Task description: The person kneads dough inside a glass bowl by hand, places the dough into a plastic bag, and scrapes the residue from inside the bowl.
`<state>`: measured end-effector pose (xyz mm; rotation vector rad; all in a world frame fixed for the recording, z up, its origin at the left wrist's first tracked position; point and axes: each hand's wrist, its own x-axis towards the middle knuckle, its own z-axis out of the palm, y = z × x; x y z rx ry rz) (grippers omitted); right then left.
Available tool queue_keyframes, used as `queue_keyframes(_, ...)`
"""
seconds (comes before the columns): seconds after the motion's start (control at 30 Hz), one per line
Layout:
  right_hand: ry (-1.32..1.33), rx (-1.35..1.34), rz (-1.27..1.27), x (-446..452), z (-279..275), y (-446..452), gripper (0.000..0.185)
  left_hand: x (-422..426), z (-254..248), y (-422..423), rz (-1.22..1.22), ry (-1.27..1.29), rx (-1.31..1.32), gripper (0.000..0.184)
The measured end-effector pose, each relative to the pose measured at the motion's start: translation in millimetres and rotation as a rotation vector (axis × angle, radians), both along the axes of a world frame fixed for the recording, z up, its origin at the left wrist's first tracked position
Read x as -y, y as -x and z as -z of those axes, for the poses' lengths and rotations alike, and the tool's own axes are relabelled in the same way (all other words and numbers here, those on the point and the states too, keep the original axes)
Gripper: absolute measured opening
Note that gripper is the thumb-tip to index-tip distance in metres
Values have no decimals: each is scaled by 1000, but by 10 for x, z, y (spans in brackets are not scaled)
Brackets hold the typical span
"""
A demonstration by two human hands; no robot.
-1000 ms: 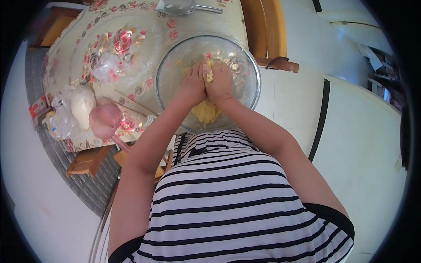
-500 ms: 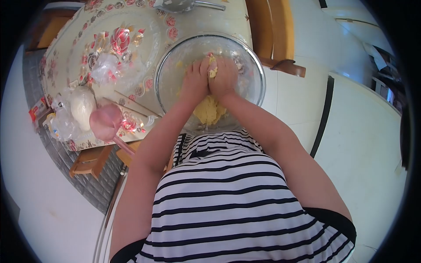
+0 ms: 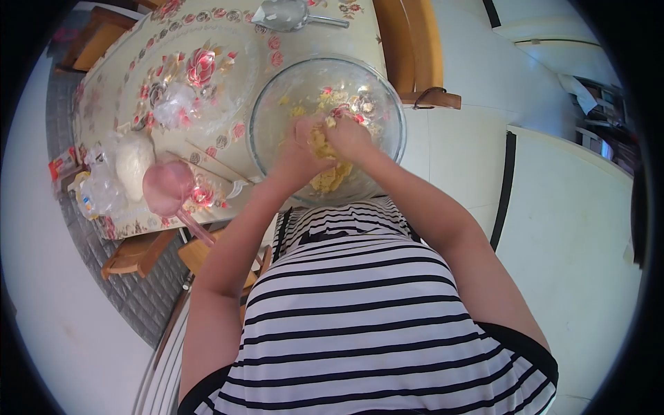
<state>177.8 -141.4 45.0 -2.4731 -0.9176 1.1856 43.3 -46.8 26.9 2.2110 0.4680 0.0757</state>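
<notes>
Nearest to you, your striped shirt [image 3: 353, 311] meets the close edge of a big clear bowl [image 3: 277, 93]. Inside it, toward your body, sits a lump of yellow dough [image 3: 326, 181], with part of it reaching up between your hands. Your left hand [image 3: 299, 146], a bit blurred, curves against its left side, thumb apart from the fingers. Your right hand [image 3: 351, 140] is bent in from the other side, fingers curled narrow and smeared with dough; whether either one grips it, I can't tell. Yellow crumbs cling to the bowl beyond your fingertips. Off to your left on the flowered tablecloth [image 3: 311, 43] lie a pink ladle [image 3: 168, 188] and, just beside it, a smooth white lump [image 3: 133, 166]. Farther out is some crumpled clear plastic [image 3: 176, 105], and past the bowl rests a metal scoop [image 3: 282, 15] dusted white
</notes>
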Motion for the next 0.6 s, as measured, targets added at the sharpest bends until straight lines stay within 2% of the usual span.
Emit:
queue_keyframes(0.03,-49,25,-57,38,-52,55,50,-18,8,-2,-23,-83,-53,108)
queue_keyframes(0.07,-43,22,-55,102,32,163,50,0,27,26,-22,-77,-56,108)
queue_keyframes(0.13,-421,416,-38,253,305,383,40,85,94,121,72,28,-83,122)
queue_keyframes(0.27,-385,406,-52,191,299,359,36,174,236,127,19,-71,-63,123)
queue_keyframes(0.33,-432,469,-21,186,340,353,35,239,250,93,-58,-90,-24,108)
queue_keyframes(0.37,-421,452,-11,160,388,341,35,223,295,52,-48,-81,-42,108)
queue_keyframes(0.43,-501,476,39,160,433,288,31,236,354,-31,79,-435,-77,93)
queue_keyframes(0.47,-499,471,37,143,465,265,31,232,382,-49,77,-432,-81,93)
queue_keyframes(0.53,-540,598,18,129,559,240,27,245,438,-51,54,-380,-109,79)
queue_keyframes(0.6,-573,604,3,122,615,188,25,261,462,-74,12,-312,-154,80)
